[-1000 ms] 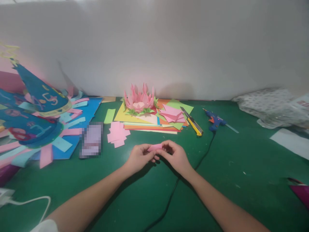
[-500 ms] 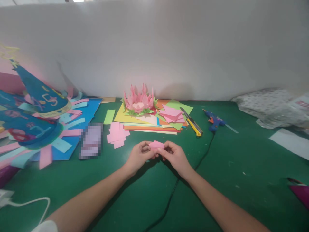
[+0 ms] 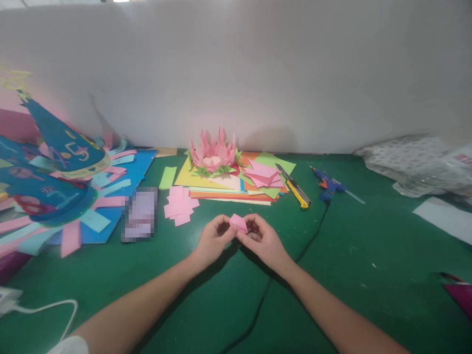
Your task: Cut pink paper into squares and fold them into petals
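Observation:
A small folded piece of pink paper [image 3: 239, 223] is pinched between my two hands, just above the green table. My left hand [image 3: 216, 237] grips its left side and lower edge, thumb toward me. Closed on the right side is my right hand [image 3: 263, 240], its thumb at the lower corner. Beyond them, a pink paper lotus [image 3: 213, 152] with green leaves stands on a stack of coloured paper [image 3: 232, 195]. Pink paper rectangles [image 3: 180, 205] lie to the left of the stack, and folded pink pieces [image 3: 262, 174] rest on its right part.
A yellow utility knife [image 3: 297, 191] and a blue glue gun [image 3: 328, 184] lie at the right, the gun's black cord [image 3: 262, 300] running under my right arm. Blue cone hats [image 3: 62, 142] and a blurred-out flat object [image 3: 140, 214] are at left. Plastic bags [image 3: 416, 162] sit far right.
The pink paper has been turned in my fingers, so it now slants down to the right. My right fingers have shifted on it; both arms stay nearly in place.

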A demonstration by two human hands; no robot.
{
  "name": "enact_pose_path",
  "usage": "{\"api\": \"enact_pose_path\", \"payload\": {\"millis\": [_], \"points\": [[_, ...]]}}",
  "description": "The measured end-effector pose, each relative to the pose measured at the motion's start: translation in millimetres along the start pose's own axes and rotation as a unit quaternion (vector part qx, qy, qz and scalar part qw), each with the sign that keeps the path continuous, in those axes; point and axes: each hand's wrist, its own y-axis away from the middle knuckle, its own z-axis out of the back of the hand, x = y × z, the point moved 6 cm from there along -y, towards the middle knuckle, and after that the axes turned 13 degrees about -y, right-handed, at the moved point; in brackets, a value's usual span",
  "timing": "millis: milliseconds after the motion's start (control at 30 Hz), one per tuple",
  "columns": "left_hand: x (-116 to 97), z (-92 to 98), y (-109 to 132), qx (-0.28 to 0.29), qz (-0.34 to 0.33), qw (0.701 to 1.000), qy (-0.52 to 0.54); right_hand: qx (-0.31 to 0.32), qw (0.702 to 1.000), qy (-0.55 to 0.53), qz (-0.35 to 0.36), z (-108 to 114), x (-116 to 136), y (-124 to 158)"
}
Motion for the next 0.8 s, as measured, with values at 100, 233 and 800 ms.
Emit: {"api": "enact_pose_path", "payload": {"millis": [100, 233, 800], "points": [[5.0, -3.0, 0.5, 0.026, 0.02, 0.999, -0.004, -0.014, 0.999, 0.022, 0.041, 3.1, 2.2, -0.8], [7.8, -8.0, 2.6, 0.059, 0.032, 0.996, -0.063, 0.0, 0.998, 0.045, 0.035, 4.5, -1.1, -1.2], [0.0, -5.0, 2.9, 0.048, -0.058, 0.969, -0.234, 0.015, 0.995, 0.092, 0.046, 4.2, 5.2, -0.5]]}}
